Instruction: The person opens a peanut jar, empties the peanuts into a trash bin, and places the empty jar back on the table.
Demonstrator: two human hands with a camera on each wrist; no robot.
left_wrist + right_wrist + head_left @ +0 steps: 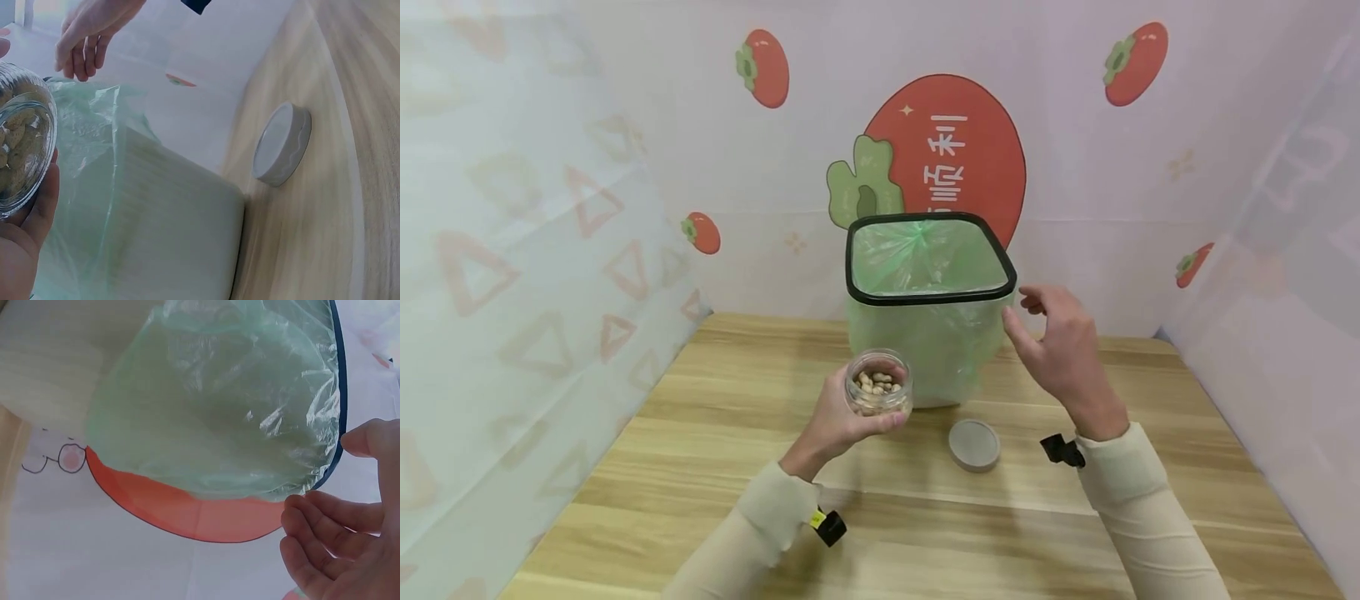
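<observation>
A clear jar (878,398) of peanuts (877,383) is gripped by my left hand (842,417), thumb in front, its uncovered mouth facing up toward me. Behind it stands a trash bin (931,297) with a black rim, lined with a thin green plastic bag (955,250). Beside the bin's right corner hovers my right hand (1063,346), holding nothing, its fingers loosely bent. Its thumb looks close to the rim in the right wrist view; I cannot tell whether they touch. A round grey-white lid (974,444) lies on the table, right of the jar.
The wooden table (685,467) ends at a white backdrop with persimmon pictures (763,68). Pale patterned sheets (512,250) hang along the left and right sides. The bin stands near the table's far edge.
</observation>
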